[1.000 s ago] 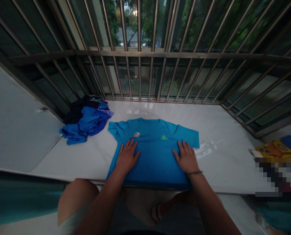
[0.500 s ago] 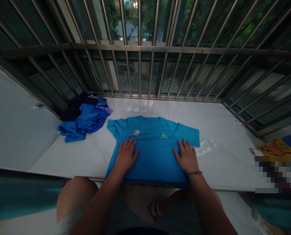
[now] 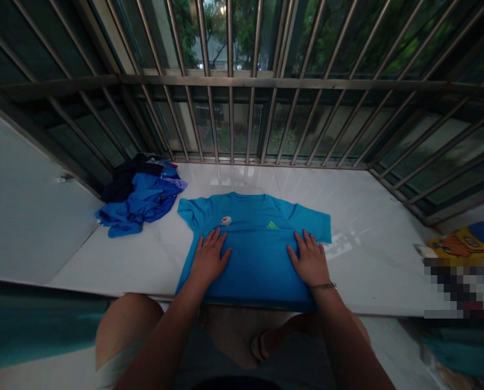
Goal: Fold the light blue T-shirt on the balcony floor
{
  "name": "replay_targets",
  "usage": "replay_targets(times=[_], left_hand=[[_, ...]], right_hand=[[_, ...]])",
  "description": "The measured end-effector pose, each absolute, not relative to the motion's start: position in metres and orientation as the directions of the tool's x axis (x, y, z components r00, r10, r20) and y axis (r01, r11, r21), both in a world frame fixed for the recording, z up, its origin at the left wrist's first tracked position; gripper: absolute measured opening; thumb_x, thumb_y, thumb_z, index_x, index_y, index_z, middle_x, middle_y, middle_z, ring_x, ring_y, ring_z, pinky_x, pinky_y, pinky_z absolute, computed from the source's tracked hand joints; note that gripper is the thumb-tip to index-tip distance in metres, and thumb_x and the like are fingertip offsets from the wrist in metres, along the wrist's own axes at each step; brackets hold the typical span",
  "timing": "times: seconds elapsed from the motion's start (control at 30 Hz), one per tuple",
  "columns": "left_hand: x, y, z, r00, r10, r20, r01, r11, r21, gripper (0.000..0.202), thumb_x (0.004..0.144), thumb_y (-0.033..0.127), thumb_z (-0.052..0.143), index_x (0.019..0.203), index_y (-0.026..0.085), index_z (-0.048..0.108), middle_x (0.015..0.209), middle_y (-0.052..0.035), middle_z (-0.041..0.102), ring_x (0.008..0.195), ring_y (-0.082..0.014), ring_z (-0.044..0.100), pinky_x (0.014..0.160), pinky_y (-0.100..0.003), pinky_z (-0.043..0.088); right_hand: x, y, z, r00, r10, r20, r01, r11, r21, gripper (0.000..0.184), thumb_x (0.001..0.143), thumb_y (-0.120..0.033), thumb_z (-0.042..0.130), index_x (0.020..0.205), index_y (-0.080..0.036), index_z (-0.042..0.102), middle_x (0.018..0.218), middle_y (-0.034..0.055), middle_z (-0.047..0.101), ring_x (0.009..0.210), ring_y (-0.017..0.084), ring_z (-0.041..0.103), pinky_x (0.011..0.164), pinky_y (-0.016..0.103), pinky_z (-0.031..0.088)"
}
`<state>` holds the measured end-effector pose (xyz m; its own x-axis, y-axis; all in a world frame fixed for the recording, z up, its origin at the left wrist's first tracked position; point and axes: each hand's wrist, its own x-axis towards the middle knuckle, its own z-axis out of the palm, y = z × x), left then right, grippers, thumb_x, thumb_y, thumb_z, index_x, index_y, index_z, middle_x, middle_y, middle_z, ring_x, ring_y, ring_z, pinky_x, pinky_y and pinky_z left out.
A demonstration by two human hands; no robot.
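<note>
Heaped clothes (image 3: pixel 142 196), barred window (image 3: pixel 242 81)

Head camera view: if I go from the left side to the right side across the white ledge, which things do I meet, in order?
pile of blue and dark clothes → left hand flat on the spread blue T-shirt → right hand flat on the same shirt → bare white ledge → yellow cartoon-print item at the right edge.
</note>
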<state>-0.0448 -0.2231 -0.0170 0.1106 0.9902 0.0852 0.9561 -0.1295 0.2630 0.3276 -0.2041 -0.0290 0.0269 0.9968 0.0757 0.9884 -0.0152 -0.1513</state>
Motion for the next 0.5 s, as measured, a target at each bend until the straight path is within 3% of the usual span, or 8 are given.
replay_targets(times=[0.13,0.23,0.33,0.43,0.5], left_hand=[[-0.045,-0.223,-0.019,0.107,0.989,0.103,0.952,-0.131,0.276,0.061,0.116,0.047,0.051,0.171,0.022,0.057,0.185,-0.0135,0.043,0.174,-0.0360,0.040,0.143,-0.069,0.028],[-0.045,-0.222,-0.017,0.099,0.989,0.107,0.952,-0.125,0.280,0.060,0.115,0.047,0.051,0.170,0.023,0.058,0.184,-0.0134,0.045,0.173,-0.0355,0.041,0.143,-0.068,0.028],[-0.045,-0.222,-0.015,0.101,0.990,0.097,0.949,-0.125,0.289,0.059,0.116,0.047,0.051,0.170,0.023,0.058,0.185,-0.0123,0.045,0.173,-0.0352,0.041,0.143,-0.067,0.029],[-0.044,-0.222,-0.014,0.097,0.991,0.092,0.949,-0.120,0.293,0.059,0.115,0.046,0.052,0.169,0.022,0.058,0.185,-0.0123,0.044,0.173,-0.0353,0.041,0.143,-0.068,0.029],[-0.044,-0.222,-0.015,0.088,0.991,0.104,0.950,-0.115,0.291,0.059,0.115,0.045,0.053,0.169,0.022,0.059,0.185,-0.0130,0.045,0.172,-0.0354,0.043,0.144,-0.067,0.028]], right_hand=[[0.329,-0.203,-0.030,0.021,0.988,0.150,0.970,0.016,-0.243,0.074,0.116,-0.060,0.039,0.177,-0.019,0.047,0.184,0.0206,0.044,0.171,0.041,0.041,0.138,0.068,0.031],[0.345,-0.193,-0.020,0.055,0.963,0.262,0.938,0.040,-0.345,0.077,0.116,-0.059,0.035,0.176,-0.010,0.042,0.176,0.0264,0.053,0.165,0.039,0.049,0.136,0.061,0.038],[0.372,-0.170,-0.004,0.225,0.923,0.310,0.933,-0.112,-0.343,0.082,0.114,-0.059,0.039,0.172,-0.002,0.043,0.168,0.0344,0.055,0.156,0.045,0.054,0.130,0.062,0.044],[0.397,-0.139,0.009,0.402,0.899,0.174,0.897,-0.348,-0.274,0.096,0.107,-0.067,0.054,0.172,0.002,0.040,0.163,0.0428,0.055,0.147,0.055,0.059,0.116,0.070,0.051],[0.406,-0.119,0.014,0.437,0.899,0.016,0.876,-0.421,-0.234,0.094,0.102,-0.068,0.064,0.164,0.002,0.052,0.151,0.0441,0.063,0.138,0.055,0.066,0.108,0.066,0.055]])
